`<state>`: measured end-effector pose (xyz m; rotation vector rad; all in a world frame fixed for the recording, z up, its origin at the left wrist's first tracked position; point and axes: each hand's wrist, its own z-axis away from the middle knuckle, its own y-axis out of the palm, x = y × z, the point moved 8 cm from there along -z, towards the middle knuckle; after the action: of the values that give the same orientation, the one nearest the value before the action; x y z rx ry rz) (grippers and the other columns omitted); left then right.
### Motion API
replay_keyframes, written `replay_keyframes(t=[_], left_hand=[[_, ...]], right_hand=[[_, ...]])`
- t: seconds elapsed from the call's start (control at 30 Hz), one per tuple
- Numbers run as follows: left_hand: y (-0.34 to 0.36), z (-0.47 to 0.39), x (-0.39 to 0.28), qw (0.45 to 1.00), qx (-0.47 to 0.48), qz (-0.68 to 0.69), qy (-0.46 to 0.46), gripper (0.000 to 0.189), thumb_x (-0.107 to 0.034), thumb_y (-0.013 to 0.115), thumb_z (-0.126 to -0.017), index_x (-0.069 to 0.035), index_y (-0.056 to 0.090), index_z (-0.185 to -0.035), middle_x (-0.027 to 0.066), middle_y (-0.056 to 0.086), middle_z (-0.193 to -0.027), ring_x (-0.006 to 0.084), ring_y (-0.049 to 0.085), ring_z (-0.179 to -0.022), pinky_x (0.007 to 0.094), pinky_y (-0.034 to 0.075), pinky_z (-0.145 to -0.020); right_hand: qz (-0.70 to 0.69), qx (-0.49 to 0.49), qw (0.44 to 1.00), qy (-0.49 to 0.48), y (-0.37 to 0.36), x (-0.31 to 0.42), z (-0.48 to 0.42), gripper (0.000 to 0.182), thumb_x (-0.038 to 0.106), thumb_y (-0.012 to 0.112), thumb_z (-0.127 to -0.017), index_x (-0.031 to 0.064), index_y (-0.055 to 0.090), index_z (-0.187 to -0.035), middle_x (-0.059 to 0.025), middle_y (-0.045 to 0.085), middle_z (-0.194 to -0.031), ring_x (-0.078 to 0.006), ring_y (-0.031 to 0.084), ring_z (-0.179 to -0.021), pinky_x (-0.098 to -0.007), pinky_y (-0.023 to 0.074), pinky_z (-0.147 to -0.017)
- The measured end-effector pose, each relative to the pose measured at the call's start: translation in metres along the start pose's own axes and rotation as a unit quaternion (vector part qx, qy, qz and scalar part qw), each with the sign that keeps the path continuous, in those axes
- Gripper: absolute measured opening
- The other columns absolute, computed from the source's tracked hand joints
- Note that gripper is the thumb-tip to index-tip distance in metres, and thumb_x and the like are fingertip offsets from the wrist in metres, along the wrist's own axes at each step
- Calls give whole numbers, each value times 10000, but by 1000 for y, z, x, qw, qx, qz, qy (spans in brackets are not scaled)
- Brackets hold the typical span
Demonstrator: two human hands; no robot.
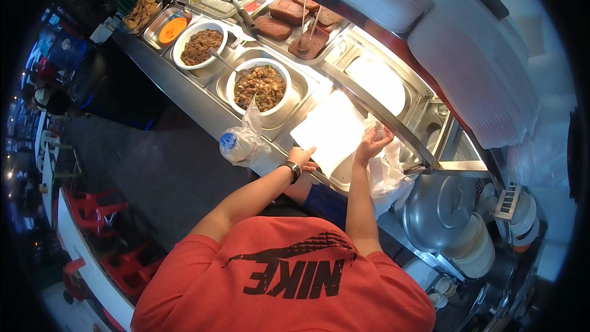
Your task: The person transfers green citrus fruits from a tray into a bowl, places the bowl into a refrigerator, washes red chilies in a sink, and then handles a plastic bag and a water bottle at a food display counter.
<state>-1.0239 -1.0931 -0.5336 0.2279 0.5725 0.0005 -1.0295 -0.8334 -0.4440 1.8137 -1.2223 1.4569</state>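
Observation:
My left hand (pixel 302 158), with a watch on its wrist, rests at the lower left edge of white sheets (pixel 328 131), its fingers apart; whether it grips them is unclear. At the right of the sheets, my right hand (pixel 372 144) holds crumpled white plastic (pixel 374 124). More thin plastic bags (pixel 389 175) hang just below that hand. Left of my left hand stands a plastic-wrapped container with a blue cap (pixel 228 141). Beyond it, a white bowl of chopped cooked meat (pixel 260 87) sits in a steel pan with a spoon in it.
Farther left are a second bowl of minced food (pixel 201 47) and fried pieces (pixel 142 11). Browned meat slabs (pixel 288 9) lie on a tray with tongs. A metal frame bar (pixel 382 113) crosses above the counter. Foam boxes (pixel 474 64), a large lid (pixel 438 212) and stacked plates (pixel 472 249) stand right.

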Motion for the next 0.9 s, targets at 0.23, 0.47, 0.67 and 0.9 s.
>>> replay_keyframes(t=[0.23,0.47,0.67,0.9], left_hand=[[7,9,6,997,71,21,-24,635,-316,699,-866,102,416,-1249,198,477,-1243,258,621,-913,315,558,-648],[15,58,1,989,142,33,33,460,-215,654,-884,-3,475,-1251,86,553,-1124,168,583,-931,276,491,-743],[-43,113,-2,963,192,-167,87,413,-255,599,-932,-42,512,-1276,76,613,-1109,134,619,-910,257,501,-764],[-98,160,12,968,210,-136,23,373,-294,545,-965,-43,524,-1240,69,627,-1005,133,644,-745,219,513,-551]], right_hand=[[318,44,947,0,28,-46,5,354,109,503,-922,6,493,-1260,-157,480,-1227,-351,454,-1133,-450,378,-985],[372,251,892,60,35,-95,14,284,70,526,-871,73,601,-1145,-94,504,-1216,-308,456,-1144,-465,396,-960],[259,218,934,-116,29,32,40,257,44,561,-864,40,613,-1115,-142,592,-1058,-295,558,-944,-361,435,-886],[179,630,755,26,-53,58,182,153,149,701,-814,22,616,-828,-118,594,-736,-212,585,-664,-331,459,-618]])
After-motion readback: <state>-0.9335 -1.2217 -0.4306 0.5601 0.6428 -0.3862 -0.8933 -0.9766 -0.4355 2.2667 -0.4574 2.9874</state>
